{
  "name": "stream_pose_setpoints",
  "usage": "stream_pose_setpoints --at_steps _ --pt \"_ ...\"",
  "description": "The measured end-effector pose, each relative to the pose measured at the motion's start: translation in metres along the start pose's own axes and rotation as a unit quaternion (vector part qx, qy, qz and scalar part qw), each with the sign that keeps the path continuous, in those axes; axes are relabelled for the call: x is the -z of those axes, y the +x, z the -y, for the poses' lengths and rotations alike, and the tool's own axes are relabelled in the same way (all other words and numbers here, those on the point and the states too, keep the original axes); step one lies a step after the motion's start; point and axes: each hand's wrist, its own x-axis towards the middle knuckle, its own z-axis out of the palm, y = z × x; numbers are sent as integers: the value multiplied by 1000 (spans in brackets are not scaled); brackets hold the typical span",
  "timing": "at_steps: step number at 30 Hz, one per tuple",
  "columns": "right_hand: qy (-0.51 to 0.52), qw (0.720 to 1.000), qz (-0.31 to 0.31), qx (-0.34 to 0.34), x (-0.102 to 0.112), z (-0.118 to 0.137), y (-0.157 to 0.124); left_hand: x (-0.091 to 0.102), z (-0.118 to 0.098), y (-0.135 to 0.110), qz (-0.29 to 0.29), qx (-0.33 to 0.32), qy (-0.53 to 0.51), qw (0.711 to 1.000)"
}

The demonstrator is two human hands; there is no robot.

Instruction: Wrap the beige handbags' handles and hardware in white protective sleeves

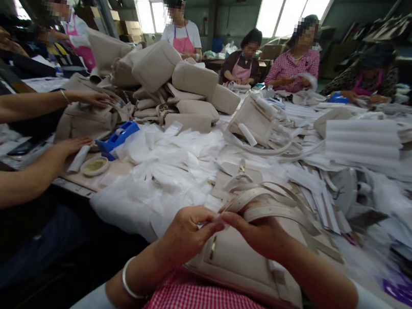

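A beige handbag point(240, 263) lies at the table edge against my apron, with a small gold-coloured fitting on its front. Its strap point(263, 212) loops up over the bag. My left hand point(186, 231) is closed, thumb and forefinger pinching a thin whitish wrapping point(215, 219) by the strap. Just to the right, my right hand point(265, 236) is closed around the strap, its thumb meeting the left fingertips. Its other fingers are partly hidden behind the strap.
Crumpled white wrapping point(163, 179) covers the table left of the bag. Beyond it rises a pile of beige handbags point(194, 78). A co-worker's hands at left touch another bag point(87, 118), near a blue tape dispenser point(117, 140) and a small round dish point(95, 165). Several people work opposite.
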Motion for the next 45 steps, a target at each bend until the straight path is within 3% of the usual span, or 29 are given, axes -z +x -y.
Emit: stream_pose_setpoints --at_steps 3,5,7,9,11,13,15,17,20,23,25,29,33,38,43,45 --pt "204 971 -81 -93 6 -10 7 1 2 -1 8 13 5 1000" --pt "286 948 -98 -104 11 -10 12 1 2 -1 7 19 9 1000" --pt "227 965 -106 -78 10 -7 13 0 1 0 6 23 6 1000" --pt "67 991 -119 -9 5 -3 10 -1 0 1 3 30 -13 999" --pt "-69 990 -94 74 -1 0 5 -1 -1 2 -4 36 -45 998" --pt "-109 986 -55 116 -4 -1 2 0 -1 1 -7 45 -77 996" --pt "-81 992 -63 79 -3 -4 1 2 -1 0 -5 62 -99 993" --pt "-13 995 -101 -15 -3 -9 3 2 -2 -1 -4 85 -115 990" --pt "137 982 -48 -122 -9 -16 5 -1 -5 -1 11 98 -147 984" --pt "254 956 14 -146 -21 -20 4 -5 -6 1 39 98 -184 977" --pt "286 946 -16 -150 -24 -21 2 -4 -4 2 36 105 -188 976" --pt "198 963 -81 -165 -15 -17 -7 5 7 7 -70 98 -111 986" --pt "115 978 -96 -145 -3 -9 -14 6 20 15 -145 66 -95 983" --pt "50 992 -71 -88 4 -7 -15 3 21 22 -103 -43 -79 991" --pt "-14 998 -48 -45 1 -13 -15 3 6 26 4 -78 -27 997" --pt "-43 998 -39 -20 2 -15 -14 1 3 28 18 -76 -14 997"
